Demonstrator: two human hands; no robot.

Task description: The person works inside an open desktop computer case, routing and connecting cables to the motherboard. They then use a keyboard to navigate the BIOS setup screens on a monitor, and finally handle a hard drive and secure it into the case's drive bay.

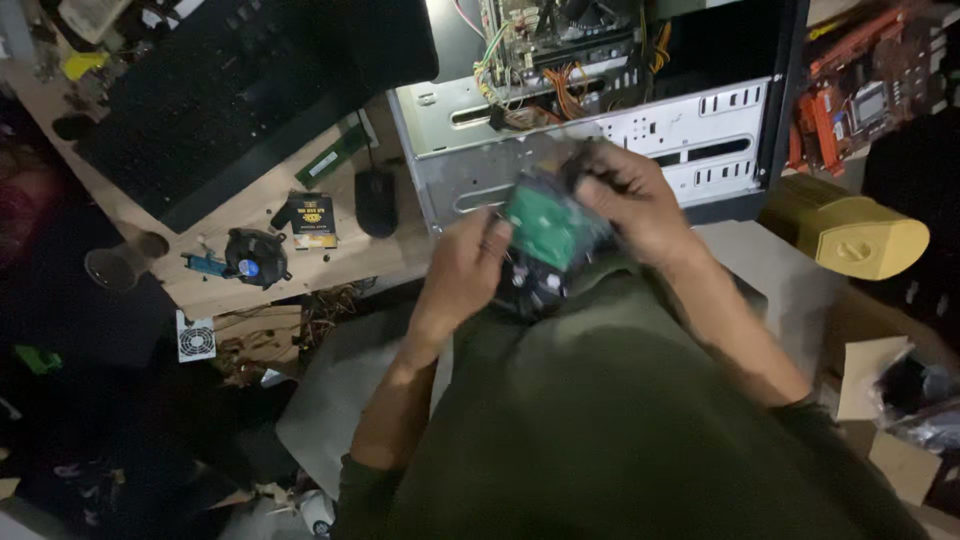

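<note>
A hard drive with a green circuit board facing up sits between both my hands, just in front of an open computer case. My left hand grips its lower left side. My right hand holds its upper right edge, fingers curled over the top. The drive appears wrapped in a clear bag, blurred by motion. Inside the case, a motherboard with orange and yellow cables shows at the top.
A wooden desk at left carries a black keyboard, a black mouse, a round cooler fan, a green memory stick and a small box. A yellow container and orange circuit boards lie at right. Cardboard pieces lie lower right.
</note>
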